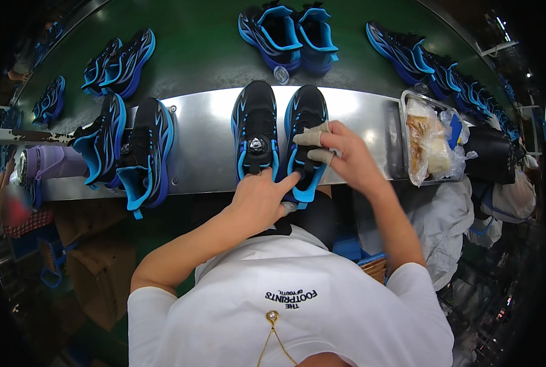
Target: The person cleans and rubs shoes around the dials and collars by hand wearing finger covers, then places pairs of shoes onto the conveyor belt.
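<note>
right hand (346,156) fingers press flat on the right shoe (305,131); left hand (260,199) fingers pinch its heel. risk: heel overhangs the counter (205,122) edge; a push could tip it off.

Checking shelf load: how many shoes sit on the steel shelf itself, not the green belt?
4. Left pair: shoe and shoe, heels overhanging the shelf. Centre pair: shoe by the left hand; shoe under the right hand. None look hidden.
</note>
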### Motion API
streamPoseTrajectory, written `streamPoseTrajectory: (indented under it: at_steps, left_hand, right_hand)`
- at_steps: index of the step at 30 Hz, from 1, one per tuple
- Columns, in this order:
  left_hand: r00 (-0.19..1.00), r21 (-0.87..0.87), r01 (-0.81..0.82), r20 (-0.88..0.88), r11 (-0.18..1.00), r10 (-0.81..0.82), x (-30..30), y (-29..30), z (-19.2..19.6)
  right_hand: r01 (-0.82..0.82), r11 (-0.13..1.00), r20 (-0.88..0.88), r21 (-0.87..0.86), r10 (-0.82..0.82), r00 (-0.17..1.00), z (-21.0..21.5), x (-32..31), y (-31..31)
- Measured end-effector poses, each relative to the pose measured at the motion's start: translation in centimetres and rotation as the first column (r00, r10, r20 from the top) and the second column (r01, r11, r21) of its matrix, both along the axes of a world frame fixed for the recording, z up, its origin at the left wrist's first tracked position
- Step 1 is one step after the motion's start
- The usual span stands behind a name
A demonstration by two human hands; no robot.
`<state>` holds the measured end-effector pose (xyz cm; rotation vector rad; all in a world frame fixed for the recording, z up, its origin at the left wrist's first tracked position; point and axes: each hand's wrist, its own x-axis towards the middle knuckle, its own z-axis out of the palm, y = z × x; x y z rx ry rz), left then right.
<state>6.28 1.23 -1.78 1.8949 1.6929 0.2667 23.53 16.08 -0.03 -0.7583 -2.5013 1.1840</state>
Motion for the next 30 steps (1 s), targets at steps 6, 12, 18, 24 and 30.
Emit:
streamPoseTrajectory:
  at_steps: [6,12,18,24,30]
  left_hand:
    - [0.998,0.084,0.006,0.066,0.996,-0.012,-2.6,1.0,0.3]
    - [0.993,0.046,0.051,0.107,0.998,-0.056,-13.4,6.5,7.8]
    - [0.861,0.591,-0.004,-0.409,0.807,0.303,-21.5,14.3,5.0]
    - [0.991,0.472,-0.131,0.024,0.872,0.135,-12.2,20.5,1.7]
    - [0.930,0.366,-0.368,0.131,0.855,0.344,-9.1,22.2,-6.1]
  right_hand:
    - [0.127,0.992,-0.049,0.007,-0.126,0.991,0.9,-0.5,-1.4]
    - [0.215,0.949,-0.210,-0.228,-0.264,0.941,1.6,1.2,4.1]
    - [0.313,0.944,-0.067,-0.104,-0.320,0.945,0.5,-0.6,9.7]
    - [0.307,0.924,0.098,0.228,-0.335,0.937,-2.9,-3.7,15.9]
    - [0.348,0.925,0.103,0.150,-0.365,0.926,-4.4,-5.9,15.9]
